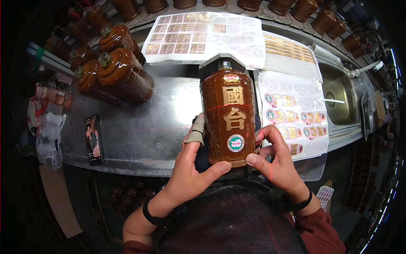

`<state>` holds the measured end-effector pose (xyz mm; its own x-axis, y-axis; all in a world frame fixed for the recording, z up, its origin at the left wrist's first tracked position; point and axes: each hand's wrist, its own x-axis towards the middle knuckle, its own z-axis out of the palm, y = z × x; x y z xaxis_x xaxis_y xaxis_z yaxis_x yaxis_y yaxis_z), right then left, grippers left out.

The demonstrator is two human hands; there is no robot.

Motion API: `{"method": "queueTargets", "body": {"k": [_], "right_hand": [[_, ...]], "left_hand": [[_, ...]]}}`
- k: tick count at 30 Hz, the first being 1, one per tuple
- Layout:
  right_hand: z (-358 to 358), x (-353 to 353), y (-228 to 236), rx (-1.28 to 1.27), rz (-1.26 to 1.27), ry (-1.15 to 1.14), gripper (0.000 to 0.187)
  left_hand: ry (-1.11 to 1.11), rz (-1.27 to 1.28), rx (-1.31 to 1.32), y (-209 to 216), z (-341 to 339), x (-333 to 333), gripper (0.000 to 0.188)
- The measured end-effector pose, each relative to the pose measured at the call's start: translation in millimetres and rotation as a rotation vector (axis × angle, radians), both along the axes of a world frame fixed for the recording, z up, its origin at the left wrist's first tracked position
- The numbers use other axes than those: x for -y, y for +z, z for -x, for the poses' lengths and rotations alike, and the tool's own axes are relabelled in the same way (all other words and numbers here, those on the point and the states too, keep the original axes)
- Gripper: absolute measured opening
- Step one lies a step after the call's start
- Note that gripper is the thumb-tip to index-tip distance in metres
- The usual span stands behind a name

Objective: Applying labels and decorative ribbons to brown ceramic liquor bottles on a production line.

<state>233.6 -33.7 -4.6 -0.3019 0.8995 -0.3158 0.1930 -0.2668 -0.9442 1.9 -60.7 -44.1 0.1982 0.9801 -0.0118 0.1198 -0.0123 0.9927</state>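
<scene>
Brown bottle [228, 111], gold characters [233, 96], round green-and-white label [236, 144]

Phone [94, 140] left of bottle [229, 120], sink [346, 111] right

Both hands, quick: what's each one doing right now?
Left hand: holding the tall, glossy brown bottle by its left side.
Right hand: holding its lower right corner.

Maroon sleeves [319, 233] showed near seven and five o'clock, black wristbands [303, 202] beyond them; a dark apron [220, 221] filled six o'clock; a beige finger wrap [194, 137] covered part of the left hand [189, 173]
</scene>
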Motion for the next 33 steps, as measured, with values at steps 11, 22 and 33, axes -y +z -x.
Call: {"method": "queueTargets", "body": {"k": [11,22,33], "right_hand": [[3.0,0.2,4.2,-0.078,0.023,-0.033,0.044],[3.4,-1.6,7.5,-0.012,0.065,-0.01,0.047],[4.2,-2.3,6.4,0.007,0.034,-0.002,0.046]], "left_hand": [[0.015,-0.006,0.052,-4.8,-0.4,0.5,0.096],[0.023,-0.004,0.083,-4.0,-1.4,0.0,0.094],[0.027,0.019,0.122,-1.1,-2.9,0.2,0.096]]}}
